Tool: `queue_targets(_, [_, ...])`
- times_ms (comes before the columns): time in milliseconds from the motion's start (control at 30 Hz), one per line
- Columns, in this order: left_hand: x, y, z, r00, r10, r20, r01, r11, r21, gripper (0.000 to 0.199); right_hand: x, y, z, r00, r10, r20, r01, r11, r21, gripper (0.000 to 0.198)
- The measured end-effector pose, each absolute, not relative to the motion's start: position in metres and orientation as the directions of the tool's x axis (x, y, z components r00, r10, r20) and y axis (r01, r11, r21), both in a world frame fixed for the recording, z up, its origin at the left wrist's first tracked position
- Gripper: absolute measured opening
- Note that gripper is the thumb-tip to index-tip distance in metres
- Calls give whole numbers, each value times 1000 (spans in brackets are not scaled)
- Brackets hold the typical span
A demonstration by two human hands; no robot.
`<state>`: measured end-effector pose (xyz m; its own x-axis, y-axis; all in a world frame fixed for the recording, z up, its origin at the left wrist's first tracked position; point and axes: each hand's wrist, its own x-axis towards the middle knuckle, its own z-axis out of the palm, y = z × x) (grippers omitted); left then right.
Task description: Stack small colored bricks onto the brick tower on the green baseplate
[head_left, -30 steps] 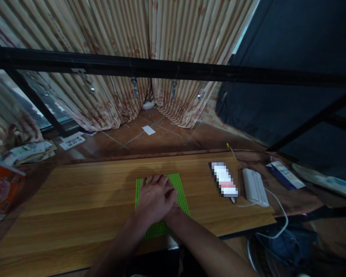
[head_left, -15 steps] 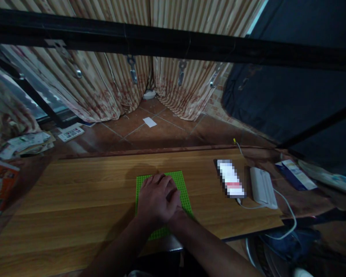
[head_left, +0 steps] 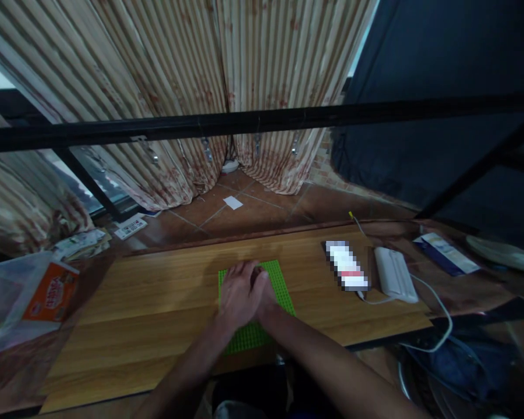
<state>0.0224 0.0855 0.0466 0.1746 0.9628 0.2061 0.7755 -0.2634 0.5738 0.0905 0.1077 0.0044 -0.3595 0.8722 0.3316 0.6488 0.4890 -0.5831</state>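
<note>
A green studded baseplate [head_left: 280,279] lies on the wooden table, partly covered by both hands. My left hand [head_left: 238,294] rests over it with its fingers stretched forward, lying across my right hand. My right hand [head_left: 266,295] is against the left one above the plate. Most of its fingers are hidden beneath the left hand, so I cannot see how they are bent. Whether anything small lies under the hands is also hidden.
To the right on the wooden table [head_left: 157,302] lie a phone [head_left: 347,266] with a blurred screen and a white device [head_left: 395,274] with a cable. A clear plastic bin [head_left: 13,291] with an orange label stands at left. A dark bar [head_left: 166,128] crosses beyond the table.
The camera view has tilted up and shifted left, bringing more of the bin into sight. Both hands stay together on the baseplate, the left looking slightly flatter.
</note>
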Motion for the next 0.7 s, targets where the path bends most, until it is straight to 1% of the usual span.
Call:
queue_targets(67, [17, 88, 48, 108, 971, 212, 704, -225, 673, 46, 96, 106, 13, -330, 880, 342, 633, 475, -611, 18])
queue_targets(133, [9, 91, 49, 24, 979, 203, 633, -173, 755, 49, 107, 108, 20, -275, 895, 351, 606, 445, -659, 27])
queue_targets(167, [5, 92, 50, -5, 981, 192, 622, -147, 769, 50, 115, 110, 22, -231, 905, 357, 588, 422, -690, 34])
queue_targets(200, [1, 94, 51, -27, 983, 179, 632, -122, 766, 51, 123, 112, 23, -156, 920, 359, 560, 382, -735, 39])
queue_targets(233, [0, 96, 53, -31, 986, 164, 658, -103, 746, 52, 132, 115, 22, 12, 942, 336, 439, 297, -848, 36])
queue_targets(267, [0, 97, 53, -17, 990, 140, 698, -88, 711, 52, 141, 116, 19, 144, 948, 285, 313, 230, -921, 32])
queue_targets(333, [6, 100, 54, 31, 996, 85, 801, -76, 594, 52, 157, 116, 10, 218, 948, 232, 256, 174, -951, 33])
queue_targets(433, [25, 102, 50, 77, 996, 43, 928, -87, 363, 53, 169, 105, -10, 231, 955, 186, 232, 132, -964, 34])
queue_targets(500, [38, 102, 46, 100, 994, 32, 962, -105, 250, 60, 171, 96, -22, 226, 960, 167, 228, 115, -967, 34])
queue_targets(600, [47, 102, 39, 136, 991, 17, 976, -137, 167, 69, 169, 87, -34, 218, 965, 145, 231, 93, -969, 34])
queue_targets(700, [47, 102, 35, 137, 990, -27, 978, -131, 160, 71, 169, 86, -40, 203, 971, 122, 243, 71, -967, 35])
